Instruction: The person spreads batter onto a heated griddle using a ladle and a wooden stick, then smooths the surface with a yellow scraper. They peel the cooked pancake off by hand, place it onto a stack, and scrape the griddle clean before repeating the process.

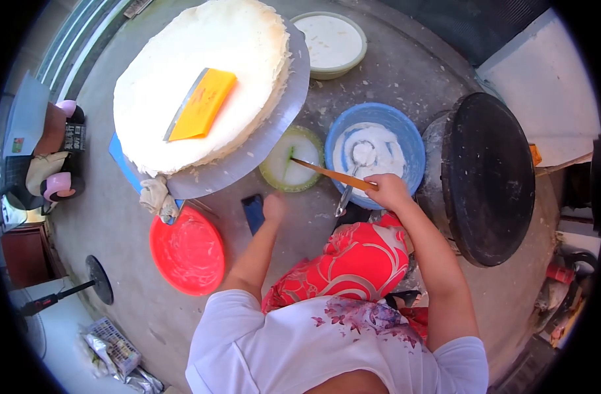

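My right hand [387, 192] is closed round one end of a long flat wooden stick [336, 176]. Its far tip reaches over a green bowl [266, 177] of pale liquid, where a thin green strip shows. Under the stick, a blue basin [415, 141] holds white batter and a metal ladle [364, 154]. My left hand [273, 207] has its fingers curled, close beside a dark phone-like slab [253, 213]; I cannot tell whether it grips it. A broad stack of thin white pancakes [156, 79] lies at the upper left, with a yellow-handled scraper [203, 105] on top.
A round black griddle [491, 180] stands at the right. A pale basin [361, 56] of white batter is at the back. A red basin [187, 253] sits at the left, near a crumpled cloth [157, 197] at the tray's edge [294, 85].
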Demonstrator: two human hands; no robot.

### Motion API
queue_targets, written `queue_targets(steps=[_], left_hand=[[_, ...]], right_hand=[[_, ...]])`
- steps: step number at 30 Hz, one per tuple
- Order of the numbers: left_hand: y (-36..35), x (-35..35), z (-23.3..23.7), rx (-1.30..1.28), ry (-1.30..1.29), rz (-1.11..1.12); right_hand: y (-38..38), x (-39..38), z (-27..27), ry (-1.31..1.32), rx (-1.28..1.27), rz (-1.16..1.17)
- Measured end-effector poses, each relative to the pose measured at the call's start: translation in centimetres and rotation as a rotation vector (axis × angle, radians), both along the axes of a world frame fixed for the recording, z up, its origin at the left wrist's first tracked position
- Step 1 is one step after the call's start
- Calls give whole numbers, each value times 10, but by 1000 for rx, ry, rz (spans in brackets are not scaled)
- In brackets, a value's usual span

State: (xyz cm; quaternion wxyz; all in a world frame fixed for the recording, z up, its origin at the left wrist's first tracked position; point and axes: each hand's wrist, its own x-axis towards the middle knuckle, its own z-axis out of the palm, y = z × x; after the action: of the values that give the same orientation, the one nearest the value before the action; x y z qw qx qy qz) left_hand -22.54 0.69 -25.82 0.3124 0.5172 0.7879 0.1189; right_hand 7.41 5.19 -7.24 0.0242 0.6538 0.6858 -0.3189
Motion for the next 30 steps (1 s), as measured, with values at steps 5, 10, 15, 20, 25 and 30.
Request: queue_targets(steps=[5, 10, 15, 20, 25, 30], left_hand=[[1, 0, 11, -3, 41, 24], [-2, -2, 5, 24, 51, -68], [-1, 13, 62, -9, 71, -20], [-10, -2, 27, 214, -223, 17], [-3, 22, 74, -19, -860, 140], [43, 71, 127, 185, -98, -480]], right_hand=[[-41, 43, 28, 38, 169, -67], [-99, 79, 29, 324, -57, -386], [-170, 104, 25, 324, 61, -423], [-222, 104, 46, 348, -146, -805], [-271, 116, 6, 309, -43, -828], [-267, 110, 15, 255, 70, -787]])
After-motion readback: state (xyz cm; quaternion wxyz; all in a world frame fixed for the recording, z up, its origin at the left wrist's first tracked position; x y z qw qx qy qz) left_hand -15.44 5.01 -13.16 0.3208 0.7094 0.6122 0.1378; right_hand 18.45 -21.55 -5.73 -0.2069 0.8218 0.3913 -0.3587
